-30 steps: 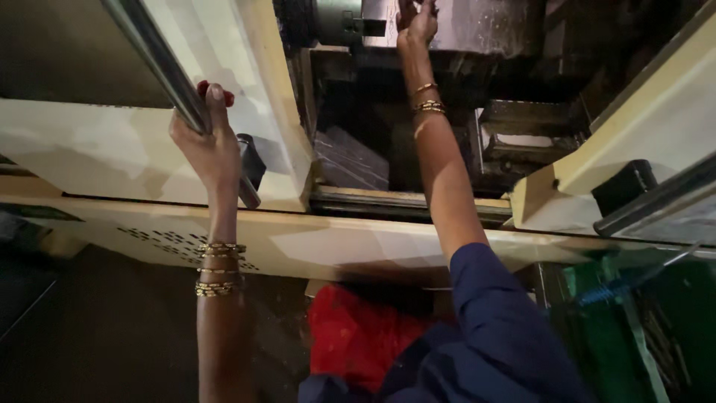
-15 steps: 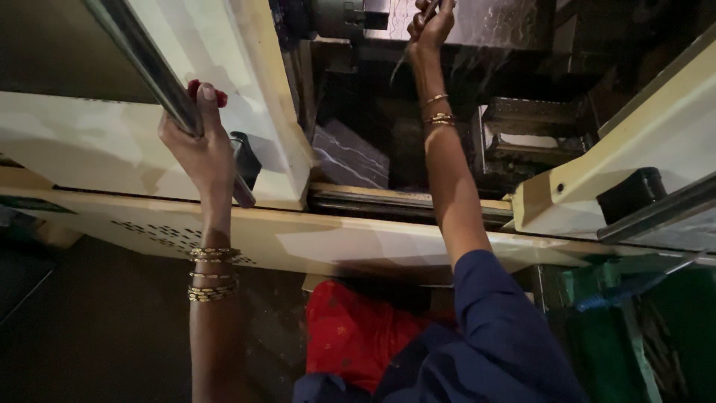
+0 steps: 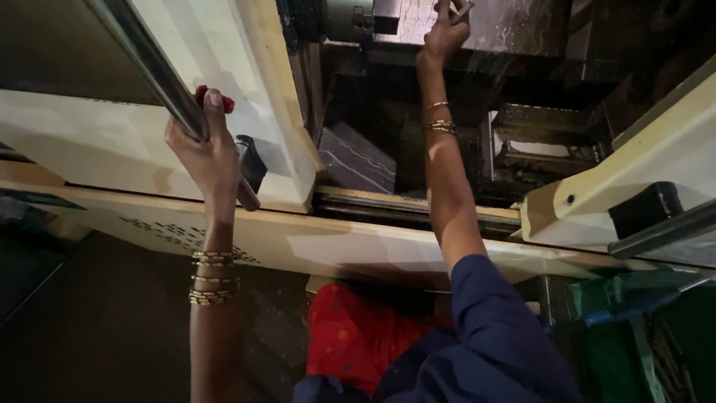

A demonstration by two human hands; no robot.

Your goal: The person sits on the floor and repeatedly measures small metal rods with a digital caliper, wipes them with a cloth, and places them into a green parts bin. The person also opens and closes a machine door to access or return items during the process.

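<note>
The left hand (image 3: 203, 149) wraps tight around a shiny steel bar handle (image 3: 153, 71) on the cream sliding door (image 3: 89, 138); the bar's long axis slants from upper left down to a black bracket (image 3: 251, 164). The right hand (image 3: 441, 33) pinches a small grey metal piece (image 3: 461, 10) deep inside the dark machine opening, against a wet steel block (image 3: 514, 26)

- The left hand (image 3: 205, 153) grips a steel handle bar (image 3: 153, 71) on the cream sliding door (image 3: 97, 138) of a machine, at the left.
- The right hand (image 3: 445, 33) reaches far into the open machine, fingers closed on a small metal piece (image 3: 461, 10) against a grey metal block (image 3: 514, 26).
- Gold bangles (image 3: 215, 277) circle the left wrist.
- A black handle mount (image 3: 646, 209) sits on the cream door at the right.
</note>
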